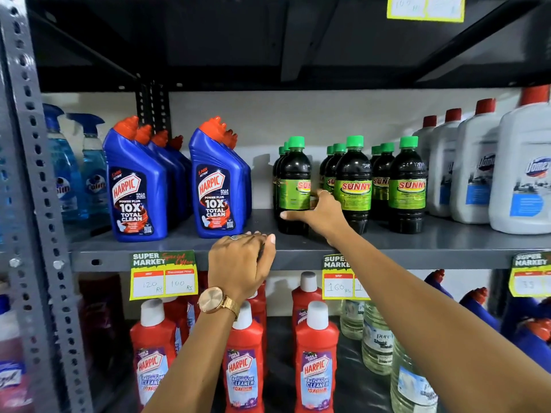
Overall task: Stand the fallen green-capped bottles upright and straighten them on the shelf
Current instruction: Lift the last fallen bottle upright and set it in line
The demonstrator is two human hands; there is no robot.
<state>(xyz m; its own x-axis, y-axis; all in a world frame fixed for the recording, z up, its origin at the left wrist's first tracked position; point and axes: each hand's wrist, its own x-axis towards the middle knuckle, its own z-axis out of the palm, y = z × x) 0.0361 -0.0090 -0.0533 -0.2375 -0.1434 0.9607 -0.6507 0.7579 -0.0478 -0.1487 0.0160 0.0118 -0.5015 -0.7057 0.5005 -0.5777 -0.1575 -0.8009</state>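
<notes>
Dark green-capped bottles with green SUNNY labels stand upright in three rows on the grey middle shelf (447, 248). The left row's front bottle (293, 186) has its label turned partly sideways. My right hand (320, 213) wraps around the lower part of that bottle, thumb across its front, fingers behind it. The middle front bottle (353, 186) and right front bottle (408, 186) face forward. My left hand (241, 263) rests on the shelf's front edge with fingers curled over it, holding no bottle. None of the bottles lies on its side.
Blue Harpic bottles (217, 186) stand left of the green-capped rows, with a gap between. White red-capped jugs (477, 165) stand to the right. Red Harpic bottles (316, 362) fill the shelf below. Price tags (164, 275) hang from the shelf edge. A steel upright (38, 204) runs at left.
</notes>
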